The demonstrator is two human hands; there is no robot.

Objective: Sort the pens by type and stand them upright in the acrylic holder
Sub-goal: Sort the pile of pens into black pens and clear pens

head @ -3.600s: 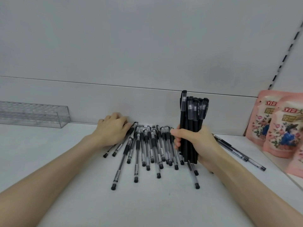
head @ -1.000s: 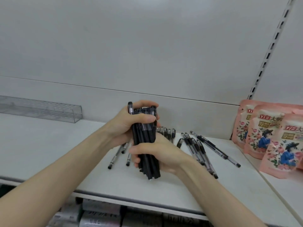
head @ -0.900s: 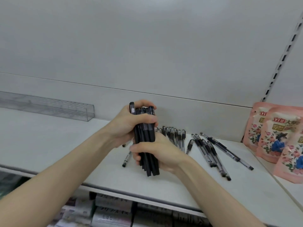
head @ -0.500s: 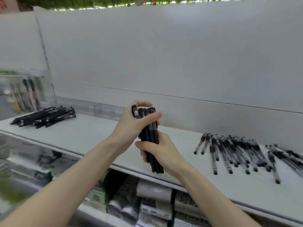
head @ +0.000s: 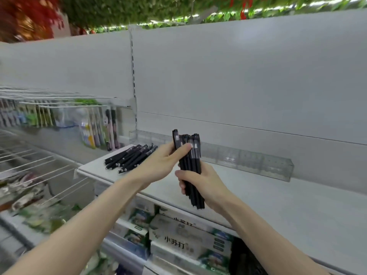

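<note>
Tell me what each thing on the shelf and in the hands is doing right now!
Bundle of black plastic pens, nearly upright, held in both hands.
Left hand, grips the bundle's top.
Right hand, grips the bundle's lower part.
Pile of black pens, lying flat on the white shelf.
Clear acrylic holder, at the back wall, no pens in it.

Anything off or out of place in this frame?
Minor only. In the pen bundle gripped by left hand and right hand, one pen pokes above the rest. A loose pen pile lies flat on the shelf, left end; none stand in the acrylic holder.
</note>
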